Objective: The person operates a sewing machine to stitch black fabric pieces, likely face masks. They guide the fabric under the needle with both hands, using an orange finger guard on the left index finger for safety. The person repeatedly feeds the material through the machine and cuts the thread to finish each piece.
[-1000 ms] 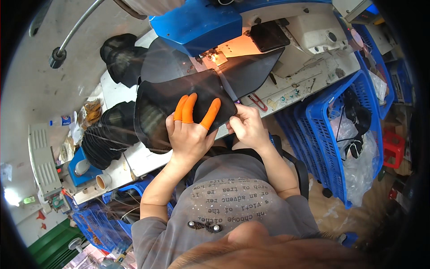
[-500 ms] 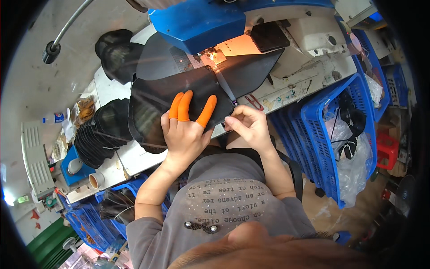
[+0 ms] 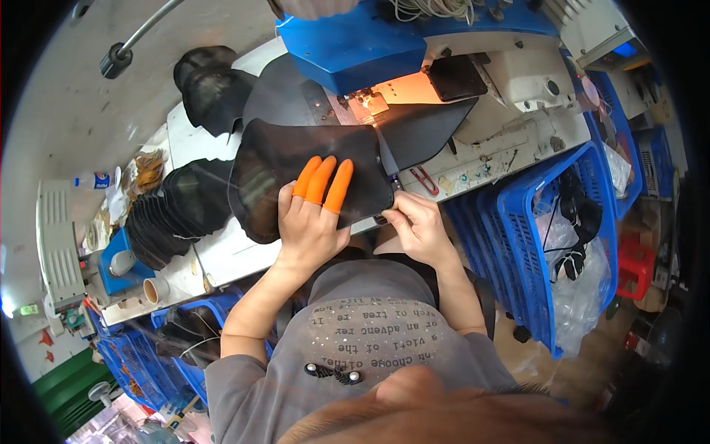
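Left fingers (image 3: pixel 319 183) lie nearly straight — right fingers (image 3: pixel 416 210) curl, pinching.

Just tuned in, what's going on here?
A person's left hand, with orange covers on three fingers, lies flat on a black piece in front of a blue machine head. The right hand is at the piece's near right corner; whether it pinches it is unclear. More black pieces lie stacked to the left.

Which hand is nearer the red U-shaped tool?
Your right hand: just short of the red U-shaped tool, at the edge of the black panel. Your left hand is on the panel, farther left.
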### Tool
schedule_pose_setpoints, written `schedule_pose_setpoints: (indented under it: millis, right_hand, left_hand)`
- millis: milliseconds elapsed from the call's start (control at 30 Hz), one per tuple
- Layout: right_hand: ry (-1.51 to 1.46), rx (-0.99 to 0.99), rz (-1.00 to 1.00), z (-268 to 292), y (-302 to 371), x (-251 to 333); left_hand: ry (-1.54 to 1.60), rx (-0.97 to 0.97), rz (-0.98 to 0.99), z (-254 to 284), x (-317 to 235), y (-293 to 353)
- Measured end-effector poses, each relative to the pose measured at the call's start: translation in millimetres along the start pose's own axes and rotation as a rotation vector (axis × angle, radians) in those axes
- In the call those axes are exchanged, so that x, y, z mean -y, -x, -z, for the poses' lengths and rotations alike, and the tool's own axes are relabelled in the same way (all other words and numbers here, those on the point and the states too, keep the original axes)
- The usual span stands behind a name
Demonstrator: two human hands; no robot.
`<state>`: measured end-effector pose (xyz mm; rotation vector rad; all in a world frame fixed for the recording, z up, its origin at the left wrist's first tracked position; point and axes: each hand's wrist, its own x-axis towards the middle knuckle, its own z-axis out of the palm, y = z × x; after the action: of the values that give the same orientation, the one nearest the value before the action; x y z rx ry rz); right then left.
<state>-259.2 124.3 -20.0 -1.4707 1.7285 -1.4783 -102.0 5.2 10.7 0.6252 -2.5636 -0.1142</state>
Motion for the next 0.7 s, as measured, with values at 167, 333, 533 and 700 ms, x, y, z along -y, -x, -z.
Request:
schedule_pose_setpoints:
  millis: [167, 333, 533, 700]
  right_hand:
    - [0.061, 0.055, 0.099, 4, 3, -1]
    - [0.113, -0.177, -0.103, 36, 27, -25]
    - [0.352, -0.412, -0.293, 61, 53, -80]
    - [0.571, -0.454, -0.312, 83, 64, -105]
  left_hand:
    - [0.073, -0.015, 0.022, 9, 12, 10]
    - [0.817, -0.366, 0.519, 20, 65, 36]
    - [0.922, -0.714, 0.768, 40, 78, 24]
    - [0.981, -0.767, 0.847, 34, 97, 31]
